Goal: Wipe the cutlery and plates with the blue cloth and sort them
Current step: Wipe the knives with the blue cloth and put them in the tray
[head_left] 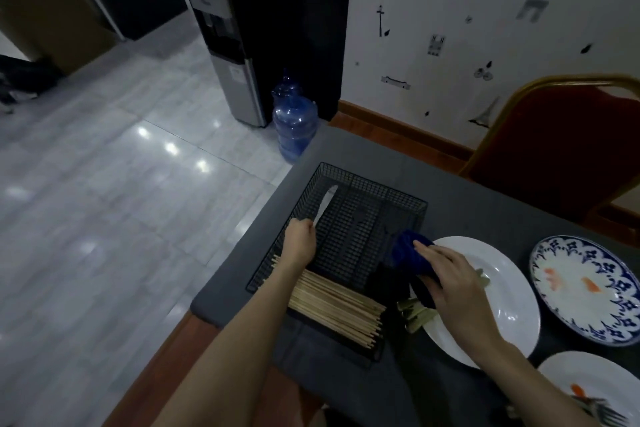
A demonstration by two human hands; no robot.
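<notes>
Two hands: smooth metal knife (325,205), probably; crumpled blue cloth (410,253).

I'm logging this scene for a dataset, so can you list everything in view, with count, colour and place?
Knife: one, silver, over the wire tray's far-left compartment.
Wire cutlery tray: one, black, on the table.
Chopsticks: one bundle, pale wood, tray's near end.
Blue cloth: one, beside the white plate.
White plate: one, right of the tray.
Patterned plate: one, blue and white, far right.
Third plate: one, white, bottom right, fork on it.
Table: one, dark grey.
Chair: one, red with gold frame, behind the table.
Water bottles: two, blue, on the floor.
Water dispenser: one, black and silver.
Left hand: holds the knife.
Right hand: holds the cloth.
</notes>
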